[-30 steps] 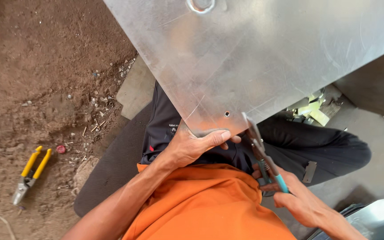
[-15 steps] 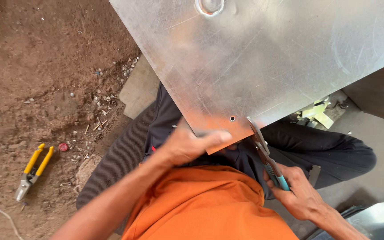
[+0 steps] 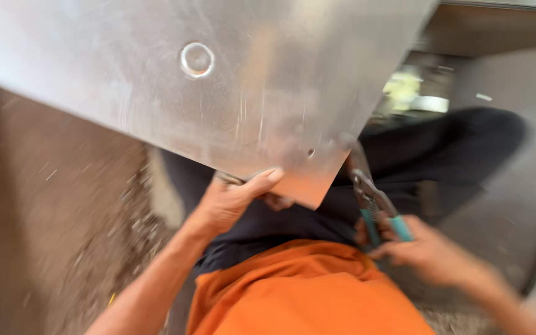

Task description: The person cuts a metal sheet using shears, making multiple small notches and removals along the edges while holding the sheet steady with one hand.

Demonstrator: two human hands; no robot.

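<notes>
My view is smeared by motion blur; the right hand [image 3: 432, 251] and dirt ground [image 3: 51, 248] show no crisp edges. Soft daylight gives bright, even exposure. The metal sheet [image 3: 156, 80] throws pale glare with an orange reflection near its lower corner, and shades the dark trousers [image 3: 442, 149] beneath.

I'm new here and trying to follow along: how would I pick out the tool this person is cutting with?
Start at the big shiny metal sheet filling the top of the view and follow its right edge down to the corner. There the right hand grips the snips, blades at the sheet's edge. Teal handles and dark metal jaws set them apart from the bare silver sheet and orange shirt.
</notes>
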